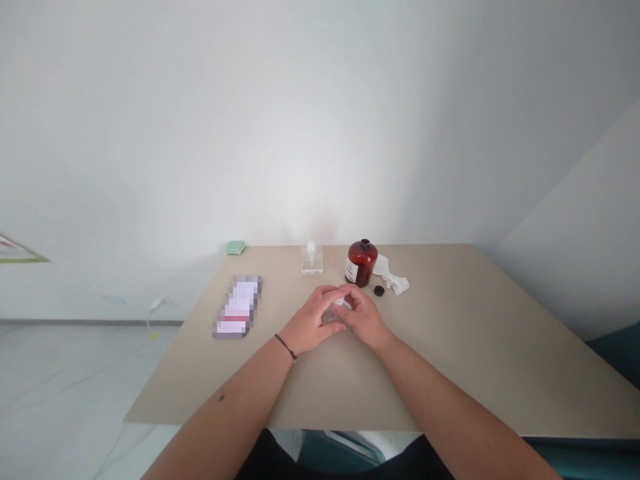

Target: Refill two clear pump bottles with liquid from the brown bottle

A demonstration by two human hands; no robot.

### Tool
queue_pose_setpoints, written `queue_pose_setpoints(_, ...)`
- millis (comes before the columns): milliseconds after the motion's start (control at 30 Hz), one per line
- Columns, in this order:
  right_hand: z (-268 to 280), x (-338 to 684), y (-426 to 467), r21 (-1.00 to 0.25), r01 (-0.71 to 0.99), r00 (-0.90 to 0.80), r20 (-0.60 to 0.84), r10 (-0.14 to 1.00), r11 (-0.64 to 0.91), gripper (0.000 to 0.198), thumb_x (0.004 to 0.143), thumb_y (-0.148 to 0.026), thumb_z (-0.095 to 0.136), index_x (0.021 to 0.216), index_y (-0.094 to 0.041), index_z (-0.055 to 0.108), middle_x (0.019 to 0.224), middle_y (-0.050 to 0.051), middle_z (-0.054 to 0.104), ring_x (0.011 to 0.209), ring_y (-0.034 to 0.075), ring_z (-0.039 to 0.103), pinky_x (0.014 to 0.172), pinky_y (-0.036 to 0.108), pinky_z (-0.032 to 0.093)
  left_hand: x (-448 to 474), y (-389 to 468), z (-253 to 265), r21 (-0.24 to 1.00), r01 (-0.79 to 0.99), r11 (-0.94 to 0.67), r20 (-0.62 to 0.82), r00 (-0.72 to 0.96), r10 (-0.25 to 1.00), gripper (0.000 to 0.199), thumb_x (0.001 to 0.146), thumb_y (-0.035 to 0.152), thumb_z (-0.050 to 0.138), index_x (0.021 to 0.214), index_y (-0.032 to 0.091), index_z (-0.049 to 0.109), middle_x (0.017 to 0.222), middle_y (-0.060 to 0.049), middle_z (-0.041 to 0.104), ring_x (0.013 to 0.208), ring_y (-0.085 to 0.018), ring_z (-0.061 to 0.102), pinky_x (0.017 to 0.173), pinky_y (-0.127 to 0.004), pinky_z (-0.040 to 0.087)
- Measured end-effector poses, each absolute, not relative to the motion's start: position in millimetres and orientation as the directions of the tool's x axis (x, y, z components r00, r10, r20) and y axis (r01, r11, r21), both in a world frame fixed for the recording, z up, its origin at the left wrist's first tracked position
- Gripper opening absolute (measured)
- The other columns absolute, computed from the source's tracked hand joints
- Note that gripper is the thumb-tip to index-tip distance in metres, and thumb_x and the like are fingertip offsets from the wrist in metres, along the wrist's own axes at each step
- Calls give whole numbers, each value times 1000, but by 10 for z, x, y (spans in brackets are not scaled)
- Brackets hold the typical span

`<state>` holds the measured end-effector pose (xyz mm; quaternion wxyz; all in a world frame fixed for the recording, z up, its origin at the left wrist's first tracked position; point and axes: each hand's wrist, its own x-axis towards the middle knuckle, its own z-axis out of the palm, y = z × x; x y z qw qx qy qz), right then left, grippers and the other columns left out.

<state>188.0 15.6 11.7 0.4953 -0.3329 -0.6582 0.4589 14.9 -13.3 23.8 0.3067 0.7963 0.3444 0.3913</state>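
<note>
My left hand (315,321) curves over the table with its thumb and fingers bent round something largely hidden, perhaps clear. Facing it, my right hand (366,319) pinches a small white piece (341,302), and the fingertips of both hands meet above it. Just beyond them stands an amber bottle (363,259) with a white label and an uncapped neck. A black screw cap (379,291) lies beside that bottle, to its right. Behind my left hand sits a clear square container (312,268) with a white piece in its upper part.
Crumpled white tissue (397,283) lies right of the amber bottle. A phone (237,307) with a blurred screen rests on the left of the beige table (475,347). A small green case (235,248) is at the back left corner, near the white wall (300,120).
</note>
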Motion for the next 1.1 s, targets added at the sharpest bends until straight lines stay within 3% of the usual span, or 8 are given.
queue_pose_setpoints(300,160,1944,119,-900,61,-350,386,854,431,37,85,-58,64,102,-25,72,107,7,60,103,25,58,95,42,46,137,-138,234,768,289,-572,411,461,786,65,84,20,71,142,33,44,139,-10,45,134,-28,45,118,-51,36)
queue_pose_setpoints(567,63,1896,118,-944,-64,-307,327,894,323,41,78,-51,74,105,-25,57,102,4,63,99,23,60,91,40,48,148,-154,254,774,307,-554,392,455,800,66,85,22,69,144,32,42,137,-11,47,133,-29,47,115,-51,39)
queue_pose_setpoints(733,98,1930,119,-925,-23,-316,366,875,379,36,83,-55,66,103,-24,63,106,6,62,104,23,58,95,40,46,150,-157,264,765,299,-570,412,452,791,64,85,20,69,143,31,42,138,-11,47,133,-28,47,116,-51,38)
queue_pose_setpoints(833,108,1941,118,-939,-79,-343,342,875,336,39,83,-52,69,110,-25,61,112,6,63,109,24,59,98,40,45,149,-163,262,766,302,-568,409,453,792,65,85,20,69,143,31,42,140,-11,45,134,-28,45,117,-51,36)
queue_pose_setpoints(1100,27,1925,135,-952,-104,-324,306,895,287,39,79,-52,73,101,-24,58,99,3,61,96,21,58,90,37,47,148,-157,196,755,306,-580,442,416,795,70,83,20,72,143,30,38,138,-10,47,132,-29,47,115,-49,38)
